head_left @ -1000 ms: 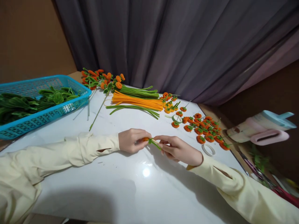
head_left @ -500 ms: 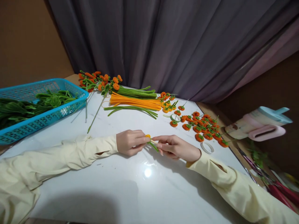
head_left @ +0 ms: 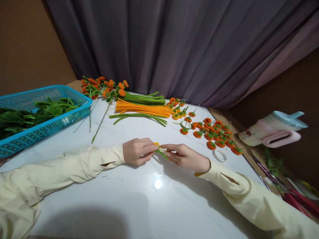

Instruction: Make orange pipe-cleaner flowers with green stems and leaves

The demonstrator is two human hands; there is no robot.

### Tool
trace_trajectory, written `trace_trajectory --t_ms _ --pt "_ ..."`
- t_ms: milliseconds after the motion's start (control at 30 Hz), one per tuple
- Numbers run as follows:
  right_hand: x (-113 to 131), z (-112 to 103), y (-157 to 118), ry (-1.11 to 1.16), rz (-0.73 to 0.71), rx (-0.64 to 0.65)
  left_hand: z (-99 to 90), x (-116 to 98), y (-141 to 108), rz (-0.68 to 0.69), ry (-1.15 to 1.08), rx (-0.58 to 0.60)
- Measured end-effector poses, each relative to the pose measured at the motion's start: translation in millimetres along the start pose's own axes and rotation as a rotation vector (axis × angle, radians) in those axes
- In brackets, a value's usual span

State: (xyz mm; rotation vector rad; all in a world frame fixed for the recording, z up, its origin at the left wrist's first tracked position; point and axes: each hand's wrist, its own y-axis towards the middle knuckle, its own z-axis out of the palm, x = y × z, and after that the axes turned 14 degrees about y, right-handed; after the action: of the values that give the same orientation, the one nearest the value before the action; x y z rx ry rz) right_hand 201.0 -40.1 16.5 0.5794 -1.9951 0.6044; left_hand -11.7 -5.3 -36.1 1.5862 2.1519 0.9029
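Note:
Over the middle of the white table, my left hand [head_left: 139,152] pinches a small yellow pipe-cleaner pumpkin [head_left: 156,144] between thumb and fingers. Its green pipe-cleaner stem [head_left: 162,154] points down toward my right hand [head_left: 185,157]. The right fingers are closed around the end of a thin pale strip [head_left: 161,149] beside that stem; whether it is tape or a stick I cannot tell. Finished yellow pumpkins [head_left: 176,114] and several orange pumpkins [head_left: 216,132] with green tops lie beyond my right hand. My left fingers hide most of the held piece.
Orange pipe cleaners [head_left: 146,108] and green pipe cleaners [head_left: 143,99] lie at the back. A blue basket [head_left: 59,117] of green leaves stands left, near orange flowers [head_left: 104,87]. Tape rolls [head_left: 219,156], a tumbler [head_left: 279,129] and red-handled scissors [head_left: 296,200] are at right.
The right fingertips have shifted slightly along the pale strip, close to the yellow pumpkin. Both hands keep their hold, and the whole view has moved a little.

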Motion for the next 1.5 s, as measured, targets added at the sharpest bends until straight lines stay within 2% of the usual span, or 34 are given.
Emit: trace_trajectory --t_ms 100,200,400,467,567,667,800,1033,1100,1167,1233,1300,1400,1500 --pt "-3.3 2.2 -0.9 -0.022 -0.049 -0.005 0.2 0.3 0.0 0.052 0.080 -0.004" --pt "-3.8 2.9 -0.8 0.050 -0.043 -0.011 -0.2 -0.3 0.1 0.119 0.187 0.001" --pt "0.3 -3.3 4.0 0.302 0.220 0.088 -0.2 -1.0 0.3 0.197 0.318 0.006" --pt "0.9 -4.7 5.5 0.236 0.213 0.082 0.4 -0.9 0.1 0.206 0.344 0.016" --pt "2.3 -4.5 6.1 0.053 0.124 0.058 0.9 -1.6 0.2 0.245 0.411 0.015" --pt "3.7 -3.8 6.2 0.031 0.129 0.066 0.1 -3.7 2.0 0.317 0.488 -0.004" --pt "2.1 -5.5 6.8 0.213 0.222 0.071 -1.6 -7.1 5.8 0.382 0.520 -0.041" --pt "-13.7 -10.0 10.1 0.697 0.329 0.185 -0.6 -8.4 6.1 0.368 0.463 -0.081" --pt "-19.3 -11.7 10.6 0.762 0.314 0.196 0.2 -7.6 5.2 0.302 0.380 -0.054" --pt "-23.9 -14.6 10.4 0.775 0.275 0.223 0.4 -6.8 4.9 0.156 0.173 -0.027" --pt "-27.8 -17.8 9.5 0.750 0.219 0.244 -0.1 -6.0 5.5 -0.074 -0.112 -0.022" --pt "-32.1 -19.6 8.4 0.688 0.146 0.207 -1.3 -4.9 6.6 -0.338 -0.434 0.003" --pt "-41.9 -17.0 8.1 0.485 -0.007 -0.013 -3.2 -1.7 8.0 -0.647 -0.936 0.108" --pt "-54.1 -10.0 11.0 0.095 -0.204 -0.322 -4.4 2.6 8.3 -0.784 -1.238 0.191"
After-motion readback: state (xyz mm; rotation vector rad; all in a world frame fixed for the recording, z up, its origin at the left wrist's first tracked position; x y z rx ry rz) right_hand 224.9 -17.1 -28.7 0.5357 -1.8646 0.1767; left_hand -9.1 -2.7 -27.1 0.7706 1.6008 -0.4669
